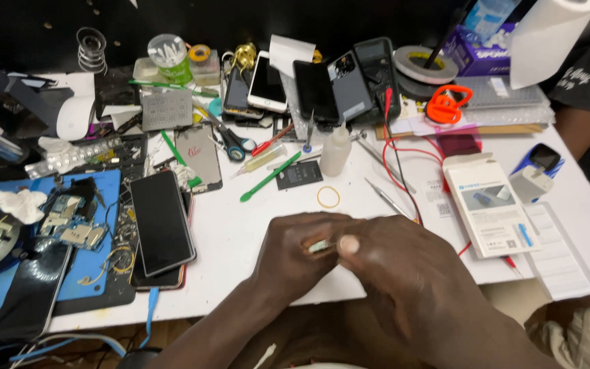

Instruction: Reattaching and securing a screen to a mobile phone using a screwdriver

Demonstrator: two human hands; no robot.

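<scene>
At the near edge of the white counter (pixel 240 239), just above the person's lap, a small flat pale part (pixel 319 246) is held between the two hands. The left hand (pixel 295 256) is curled closed around it from the left, fingers folded over the top, while the right hand (pixel 404 270) is pressed in from the right with its thumb (pixel 348 244) laid against the part's right end. The part's long axis is seen to run roughly left to right, from one hand towards the other, slightly tilted; only a short strip of it shows between the fingers, so its kind cannot be told. It lies in the gap where the hands meet, touching both, and is lifted clear of the counter top. The left hand appears to carry most of it; the right hand is closed in a pinch at its end.

To the left, a dark smartphone (pixel 160 222) is laid face up on another phone, beside a blue work mat (pixel 104 181) carrying opened phone parts. Beyond the hands, a yellow rubber band (pixel 328 197), a green plastic pry tool (pixel 270 177), metal tweezers (pixel 387 199) and a small white squeeze bottle (pixel 336 150) are spread, all well apart from the hands. To the right, a white product box (pixel 489 205) is lying flat, near the right forearm.
</scene>
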